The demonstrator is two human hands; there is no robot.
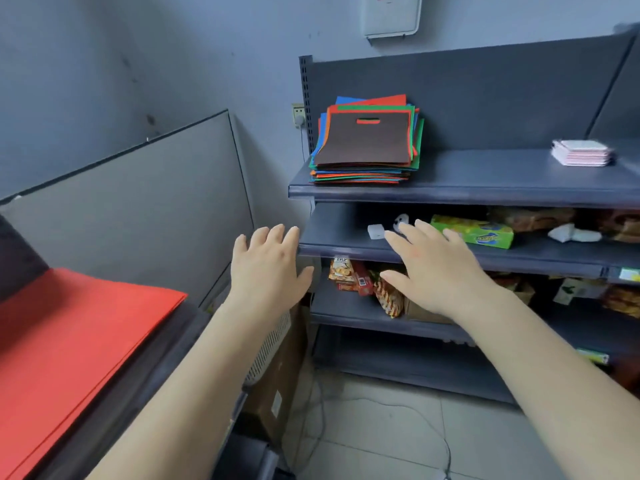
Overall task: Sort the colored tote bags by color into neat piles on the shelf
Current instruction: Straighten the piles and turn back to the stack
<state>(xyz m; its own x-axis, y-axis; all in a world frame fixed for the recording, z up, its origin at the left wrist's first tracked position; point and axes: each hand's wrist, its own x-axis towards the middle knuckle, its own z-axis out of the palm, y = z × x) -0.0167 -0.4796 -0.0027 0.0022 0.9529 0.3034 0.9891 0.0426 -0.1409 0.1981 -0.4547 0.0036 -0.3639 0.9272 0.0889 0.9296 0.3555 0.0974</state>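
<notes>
A mixed stack of flat tote bags (367, 140) lies at the left end of the top shelf (485, 188). A brown bag is on top, with red, orange, green and blue edges showing beneath. A pile of red bags (69, 341) lies on the dark surface at lower left. My left hand (266, 268) and my right hand (433, 268) are both raised in front of the second shelf, below the mixed stack. Their fingers are spread and hold nothing.
A small stack of pink and white pads (581, 153) sits at the right of the top shelf. Lower shelves hold a green box (474, 232), snack packets (363, 282) and a white cube (375, 231). A grey partition (138, 202) stands at left. Cables run across the tiled floor.
</notes>
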